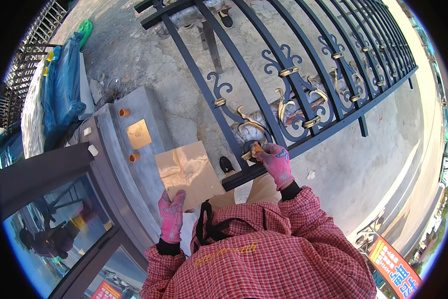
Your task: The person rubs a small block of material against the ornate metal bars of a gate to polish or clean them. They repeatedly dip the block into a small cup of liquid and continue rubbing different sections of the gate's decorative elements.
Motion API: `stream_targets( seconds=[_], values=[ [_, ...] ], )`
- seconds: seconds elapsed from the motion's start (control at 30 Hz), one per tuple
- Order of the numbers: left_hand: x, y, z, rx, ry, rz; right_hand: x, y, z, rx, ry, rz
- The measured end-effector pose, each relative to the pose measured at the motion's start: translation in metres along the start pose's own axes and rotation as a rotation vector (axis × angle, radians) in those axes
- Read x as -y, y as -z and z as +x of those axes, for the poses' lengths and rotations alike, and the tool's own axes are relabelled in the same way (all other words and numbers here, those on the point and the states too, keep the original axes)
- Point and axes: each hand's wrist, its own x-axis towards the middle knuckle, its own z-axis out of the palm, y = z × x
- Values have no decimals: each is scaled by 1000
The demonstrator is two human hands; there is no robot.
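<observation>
Head view: left of the dark metal railing (333, 124), the pink-gloved left hand (172, 214) grips square brown cardboard (194, 169). At the railing's near corner, the pink-gloved right hand (277, 164) pinches an orange-brown wad (255, 149); slackened fingers could drop it.

You're in a red-and-white checked smock (268, 266), loose and gathered at the sleeves. Yellow cursive lettering (225, 254) runs across its front; black straps (214, 230) hang over the fabric. Your left glove (171, 217) is pink, with greyish smudges; your right glove (277, 163) is pink, with a blue-grey motif on the back. Black cuffs (290, 191) at both wrists. Tan trousers (265, 192), dark shoe (226, 164).
</observation>
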Motion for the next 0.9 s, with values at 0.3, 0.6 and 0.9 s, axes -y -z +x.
stream_targets(
  seconds=[0.3, 0.6, 0.9],
  values=[
    [-7, 0, 11, 18, 7, 30, 1, 5, -13, -93, -31, -93],
    [2, 11, 15, 59, 46, -5, -4, -6, -18, -26, 57, 12],
    [24, 23, -26, 264, 111, -598, 46, -59, -69, 353, -29, 465]
  ],
)
